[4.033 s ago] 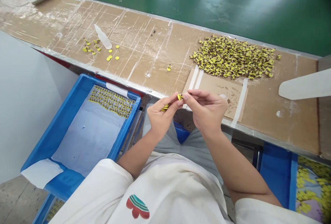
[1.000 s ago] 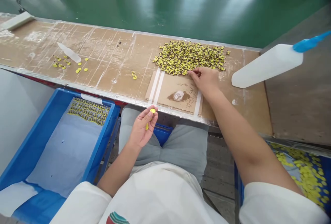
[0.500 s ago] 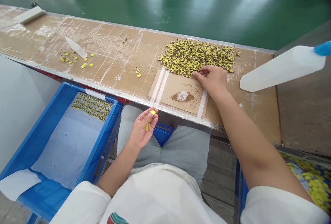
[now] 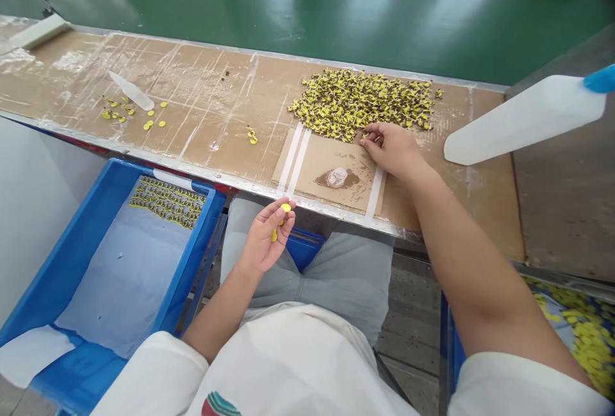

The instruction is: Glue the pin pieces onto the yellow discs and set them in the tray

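My left hand [image 4: 266, 235] is raised over my lap with its fingers curled, pinching a small yellow disc [image 4: 286, 208] at the fingertips; another yellow piece shows in its palm. My right hand [image 4: 391, 147] reaches onto the cardboard-covered bench [image 4: 216, 102] and its pinched fingertips touch the near edge of a big pile of small yellow-and-black pieces [image 4: 360, 102]. Whether a piece sits between those fingers is hidden. A glue blob [image 4: 337, 177] sits on a taped cardboard patch just left of that hand.
A blue tray [image 4: 77, 256] at my lower left has rows of finished yellow pieces [image 4: 166, 201] on blue paper. Loose yellow discs [image 4: 127, 115] and a small clear bottle [image 4: 131, 91] lie far left. A white bottle [image 4: 523, 121] lies right. Another bin of yellow discs [image 4: 576, 332] is lower right.
Four seconds ago both hands were together at the bench edge working a piece. Since then my right hand has reached to the pile; over the last second it shifted slightly along the pile's edge.
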Demonstrator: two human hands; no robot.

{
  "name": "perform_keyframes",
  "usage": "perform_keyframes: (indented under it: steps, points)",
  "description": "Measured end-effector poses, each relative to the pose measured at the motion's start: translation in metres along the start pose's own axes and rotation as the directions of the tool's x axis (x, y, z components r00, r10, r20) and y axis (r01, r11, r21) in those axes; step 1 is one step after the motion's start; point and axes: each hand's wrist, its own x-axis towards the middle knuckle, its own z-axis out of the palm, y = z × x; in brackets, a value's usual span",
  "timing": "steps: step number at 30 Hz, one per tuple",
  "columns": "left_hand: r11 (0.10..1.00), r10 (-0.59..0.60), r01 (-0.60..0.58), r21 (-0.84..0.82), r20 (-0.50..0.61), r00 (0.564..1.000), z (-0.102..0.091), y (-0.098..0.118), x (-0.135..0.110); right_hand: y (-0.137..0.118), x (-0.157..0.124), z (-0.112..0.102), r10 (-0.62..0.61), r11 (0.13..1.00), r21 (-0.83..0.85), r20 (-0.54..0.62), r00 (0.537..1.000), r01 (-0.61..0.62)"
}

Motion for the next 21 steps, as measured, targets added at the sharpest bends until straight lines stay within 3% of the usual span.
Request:
perform_keyframes:
  steps: [3,5,13,16,21]
  points:
    - [1.000,0.008,-0.008,-0.008,0.026,1.000,0.003,0.004,0.006,0.002,-0.005,0.001,-0.106,0.992,-0.067,-0.019,0.994,0.104]
    - [1.000,0.021,-0.020,-0.012,0.047,0.999,0.005,0.008,0.012,0.003,-0.009,0.001,-0.112,0.991,-0.076,-0.053,0.992,0.108]
    - [0.989,0.139,-0.144,0.013,0.207,0.968,0.026,0.030,0.050,0.001,-0.028,-0.009,0.052,0.998,-0.006,-0.198,0.979,-0.054]
    - [0.987,0.152,-0.159,0.034,0.170,0.974,0.036,0.035,0.068,0.002,-0.036,-0.008,0.127,0.990,0.089,-0.270,0.954,-0.107]
    - [0.991,0.133,-0.135,0.006,0.135,0.982,0.046,0.036,0.095,-0.001,-0.047,0.000,0.151,0.923,0.384,-0.353,0.923,-0.004]
